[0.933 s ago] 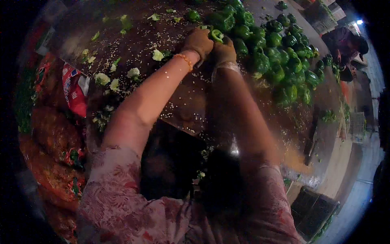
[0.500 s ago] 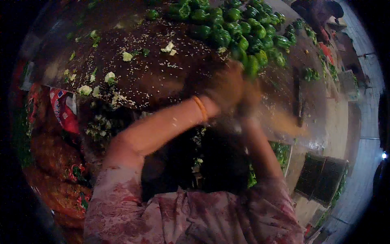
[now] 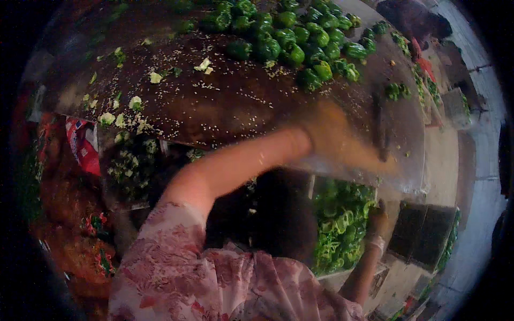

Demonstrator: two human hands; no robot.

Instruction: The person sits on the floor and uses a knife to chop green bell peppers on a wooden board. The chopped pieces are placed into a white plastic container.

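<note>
A heap of whole green peppers [image 3: 289, 37] lies at the far side of a dark, wet table [image 3: 225, 112] strewn with seeds and pale scraps. My left arm reaches across to the right, and my left hand [image 3: 340, 140] is a motion blur over the table's near right edge, close to a dark knife [image 3: 379, 125]. My right hand [image 3: 377, 220], with a pale band on its wrist, hangs lower, beside a crate of cut green pepper pieces [image 3: 337, 224] below the table edge. Blur and shadow hide what either hand holds.
Red and orange sacks [image 3: 80, 144] are stacked at the left below the table. Pepper trimmings [image 3: 128, 160] lie by the table's left edge. A dark crate [image 3: 423, 235] stands on the floor at the right. Another person [image 3: 412, 18] is at the far right corner.
Both hands left the pepper heap. My left hand swept right toward the table's near edge. My right hand dropped down beside the crate of cut pieces. The view shifted right.
</note>
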